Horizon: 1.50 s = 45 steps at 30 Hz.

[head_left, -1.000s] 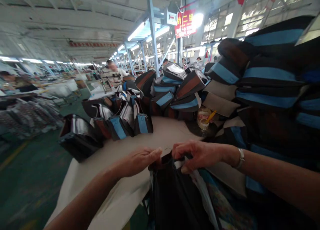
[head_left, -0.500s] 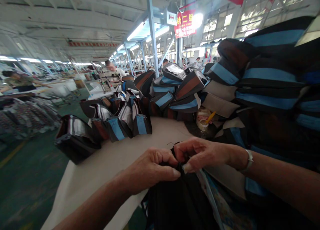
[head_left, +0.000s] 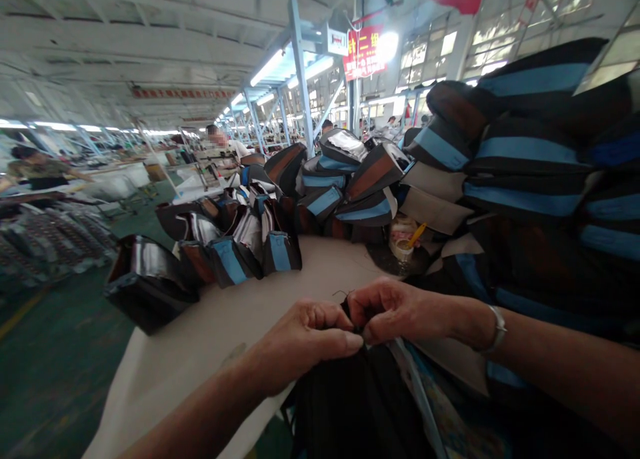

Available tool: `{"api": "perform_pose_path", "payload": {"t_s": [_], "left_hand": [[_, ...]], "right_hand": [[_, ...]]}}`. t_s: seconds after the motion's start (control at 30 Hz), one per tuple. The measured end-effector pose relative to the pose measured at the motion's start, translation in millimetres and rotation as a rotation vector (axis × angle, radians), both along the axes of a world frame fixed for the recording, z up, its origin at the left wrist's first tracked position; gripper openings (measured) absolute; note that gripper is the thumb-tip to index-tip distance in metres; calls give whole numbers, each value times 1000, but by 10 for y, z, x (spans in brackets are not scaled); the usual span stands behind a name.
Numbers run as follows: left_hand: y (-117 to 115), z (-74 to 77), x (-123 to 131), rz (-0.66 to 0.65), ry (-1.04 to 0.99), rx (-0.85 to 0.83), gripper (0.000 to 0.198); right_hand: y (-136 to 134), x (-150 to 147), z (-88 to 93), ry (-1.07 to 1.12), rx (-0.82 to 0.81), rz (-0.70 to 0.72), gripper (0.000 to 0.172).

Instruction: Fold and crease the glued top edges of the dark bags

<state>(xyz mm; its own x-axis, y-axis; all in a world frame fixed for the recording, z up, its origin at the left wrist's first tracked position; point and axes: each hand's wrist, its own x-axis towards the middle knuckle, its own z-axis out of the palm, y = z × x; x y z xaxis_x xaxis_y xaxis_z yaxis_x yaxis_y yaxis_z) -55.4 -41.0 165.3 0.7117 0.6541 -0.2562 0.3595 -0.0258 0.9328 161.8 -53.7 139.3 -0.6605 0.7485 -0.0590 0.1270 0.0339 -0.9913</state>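
My left hand [head_left: 307, 336] and my right hand [head_left: 400, 312] meet over a dark fabric piece [head_left: 345, 406] at the table's near edge. Both hands are closed, thumbs against bent fingers, pinching its upper edge side by side. A loose thread sticks up beside the right fingertips. What exactly lies between the fingers is too small to make out. The fabric hangs down toward me, with a pale, patterned layer [head_left: 425, 392] along its right side. A bracelet [head_left: 498, 327] circles my right wrist.
Several black bags with blue or brown panels [head_left: 283, 251] stand on the pale table [head_left: 200, 352]. A tall heap of similar pieces [head_left: 530, 139] rises at the right. Near it sits a tub [head_left: 401, 246] with a yellow-handled tool [head_left: 418, 234]. Co-workers are farther back.
My right thumb has drawn in closer to the left fingertips at the fabric edge. The view has shifted slightly; both hands keep their pinch.
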Motion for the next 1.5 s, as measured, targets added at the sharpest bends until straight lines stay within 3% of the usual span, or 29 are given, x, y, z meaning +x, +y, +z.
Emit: {"api": "perform_pose_path", "payload": {"t_s": [0.13,0.3,0.47,0.63,1.03,1.33,1.4,1.5], "left_hand": [[-5,-35,-13,-8,79,98,29],[23,-35,-54,-113,-34,21,24],[58,-29,-83,-193,-103,18,30],[75,-44,-64,-191,-106,2,31],[51,-125,-77,-110,-39,-54,30],[-43,-22,30,-74,169,298,23],[-66,-7,58,-71,185,421,25],[-68,-17,42,-91,184,450,24]], "right_hand": [[-12,-10,-11,-6,4,-43,14],[-39,20,26,6,2,-16,15],[-54,30,1,47,-38,7,35],[-42,-20,-73,6,-19,-20,47],[-32,-12,-62,86,-97,-37,20],[-94,-57,-186,55,63,-181,16],[-131,-70,-216,31,177,-234,11],[-192,-61,-234,-9,541,-274,4]]}}
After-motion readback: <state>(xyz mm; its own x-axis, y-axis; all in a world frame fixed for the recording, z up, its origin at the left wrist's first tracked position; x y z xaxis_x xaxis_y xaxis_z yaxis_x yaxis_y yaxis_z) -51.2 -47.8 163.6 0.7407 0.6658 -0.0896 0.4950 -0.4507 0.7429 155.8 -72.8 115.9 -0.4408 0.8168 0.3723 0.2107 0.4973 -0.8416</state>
